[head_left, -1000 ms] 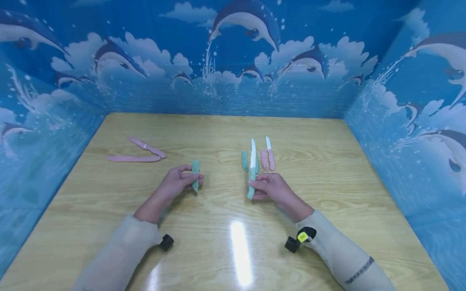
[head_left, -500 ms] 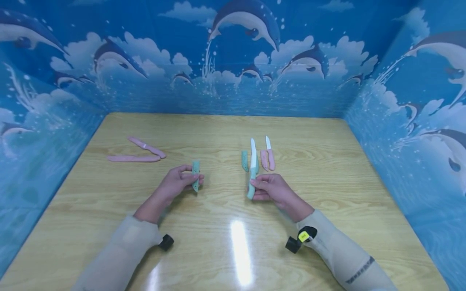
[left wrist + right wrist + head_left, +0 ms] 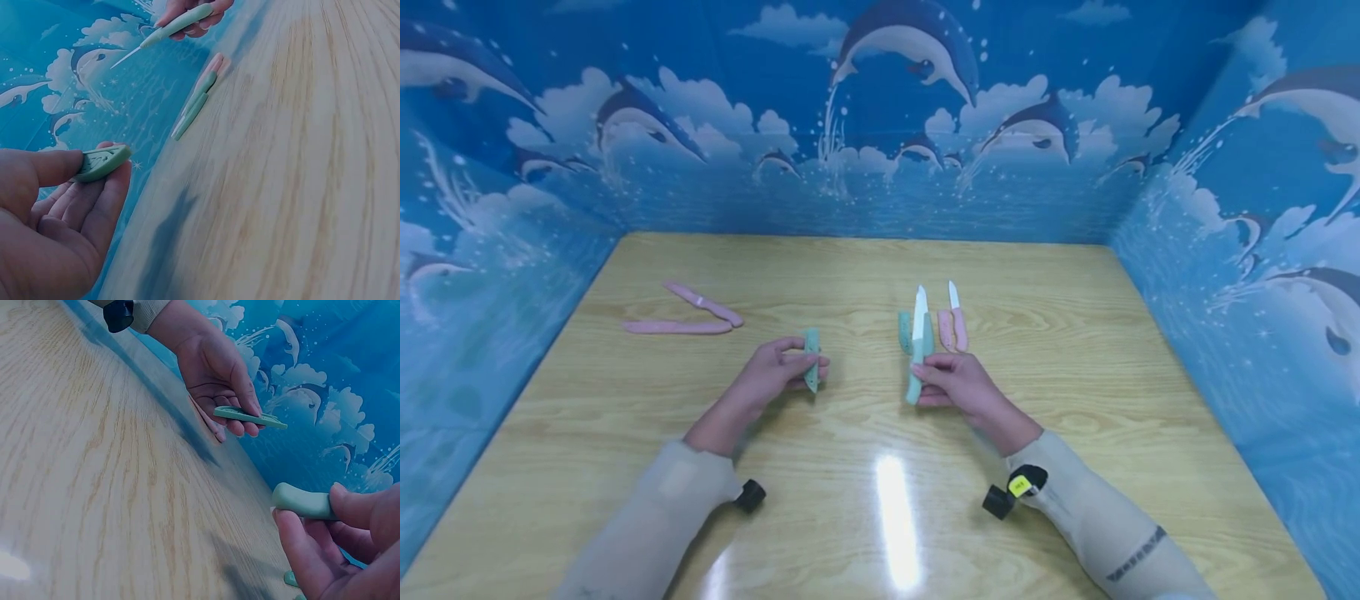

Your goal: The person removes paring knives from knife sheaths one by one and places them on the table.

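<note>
Right hand is pinching the green knife by its handle, blade pointing far — safely away. Left hand is gripping the green sheath upright between thumb and fingers, both hovering over the table near a pink knife.

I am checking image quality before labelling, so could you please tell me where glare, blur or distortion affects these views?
Head view: a bright streak of glare on the table between the forearms, walls bowed by the wide lens, otherwise sharp. Left wrist view: wood grain smeared, the green sheath fairly clear. Right wrist view: dim, with the near green knife handle soft and a pale glare patch at the lower left.
</note>
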`<state>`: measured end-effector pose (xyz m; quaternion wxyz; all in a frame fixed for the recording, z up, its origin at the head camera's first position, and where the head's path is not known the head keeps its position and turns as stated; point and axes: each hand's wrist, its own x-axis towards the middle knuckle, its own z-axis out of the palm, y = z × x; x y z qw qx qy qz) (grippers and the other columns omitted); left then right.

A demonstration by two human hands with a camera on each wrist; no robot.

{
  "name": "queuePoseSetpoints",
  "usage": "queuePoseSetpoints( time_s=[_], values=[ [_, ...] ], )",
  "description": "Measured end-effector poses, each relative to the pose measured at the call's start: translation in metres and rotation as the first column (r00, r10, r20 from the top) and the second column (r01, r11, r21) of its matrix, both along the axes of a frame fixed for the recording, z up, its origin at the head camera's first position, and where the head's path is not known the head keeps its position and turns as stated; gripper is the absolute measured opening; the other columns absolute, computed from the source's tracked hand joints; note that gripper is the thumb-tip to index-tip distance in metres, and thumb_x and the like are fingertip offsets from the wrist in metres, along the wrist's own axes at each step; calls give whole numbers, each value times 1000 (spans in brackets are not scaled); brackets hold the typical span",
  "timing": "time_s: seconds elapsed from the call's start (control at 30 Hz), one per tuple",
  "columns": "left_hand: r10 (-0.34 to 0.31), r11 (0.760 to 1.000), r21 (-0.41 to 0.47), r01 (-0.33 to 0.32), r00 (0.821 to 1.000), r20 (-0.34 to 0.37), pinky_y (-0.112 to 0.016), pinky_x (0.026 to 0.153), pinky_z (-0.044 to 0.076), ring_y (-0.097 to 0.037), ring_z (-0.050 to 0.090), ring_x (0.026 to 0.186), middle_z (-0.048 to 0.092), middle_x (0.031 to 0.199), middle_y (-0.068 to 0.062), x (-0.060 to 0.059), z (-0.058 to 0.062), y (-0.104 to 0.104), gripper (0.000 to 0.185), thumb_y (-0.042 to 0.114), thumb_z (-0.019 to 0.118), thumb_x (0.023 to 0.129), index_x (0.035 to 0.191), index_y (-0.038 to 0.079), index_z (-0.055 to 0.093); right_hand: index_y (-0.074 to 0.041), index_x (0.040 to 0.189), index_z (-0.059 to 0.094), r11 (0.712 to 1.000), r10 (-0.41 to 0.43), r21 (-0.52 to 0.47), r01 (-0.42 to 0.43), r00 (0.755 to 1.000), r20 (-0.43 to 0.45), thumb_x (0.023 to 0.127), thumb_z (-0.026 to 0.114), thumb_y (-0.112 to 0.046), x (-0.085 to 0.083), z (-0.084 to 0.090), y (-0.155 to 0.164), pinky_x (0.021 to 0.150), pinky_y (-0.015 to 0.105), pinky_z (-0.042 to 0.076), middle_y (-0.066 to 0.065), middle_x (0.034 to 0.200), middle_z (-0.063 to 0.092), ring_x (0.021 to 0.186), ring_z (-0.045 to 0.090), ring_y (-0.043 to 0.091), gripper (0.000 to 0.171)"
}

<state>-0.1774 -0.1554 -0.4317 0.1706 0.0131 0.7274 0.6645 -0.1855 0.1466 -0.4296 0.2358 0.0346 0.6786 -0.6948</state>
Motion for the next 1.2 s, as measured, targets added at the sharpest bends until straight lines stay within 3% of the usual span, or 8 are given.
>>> queuePoseSetpoints(
  time_s=[0.57,0.77,0.9,1.2],
  values=[
    [32,998,57,-33,999,24,-32,88,56,-25,67,104,58,125,-26,-6,10,28,37,14,52,102,132,-6,47,9,113,61,991,46,130,-33,994,-101,94,65,-13,-7,4,-13,74,34,60,10,90,64,69,68,15,29],
    [107,994,21,-107,994,20,-37,92,54,-20,68,94,64,114,-20,-13,16,44,35,15,59,98,129,-1,54,7,112,62,988,52,148,-32,989,-138,93,67,-15,-14,3,-23,74,33,60,11,92,65,69,67,15,30],
    [159,987,-8,-159,987,8,-34,88,56,-15,68,86,68,113,-16,-18,18,51,39,16,65,94,129,1,56,5,111,64,981,61,191,-26,982,-181,91,69,-17,-18,7,-31,76,34,60,13,93,68,71,67,17,30],
    [187,982,14,-187,982,23,-35,86,57,-17,68,83,66,113,-17,-28,19,62,39,13,67,93,128,1,56,4,109,67,955,65,295,16,963,-263,89,72,-19,-29,12,-41,73,38,60,15,94,71,72,68,21,30]
  ],
)
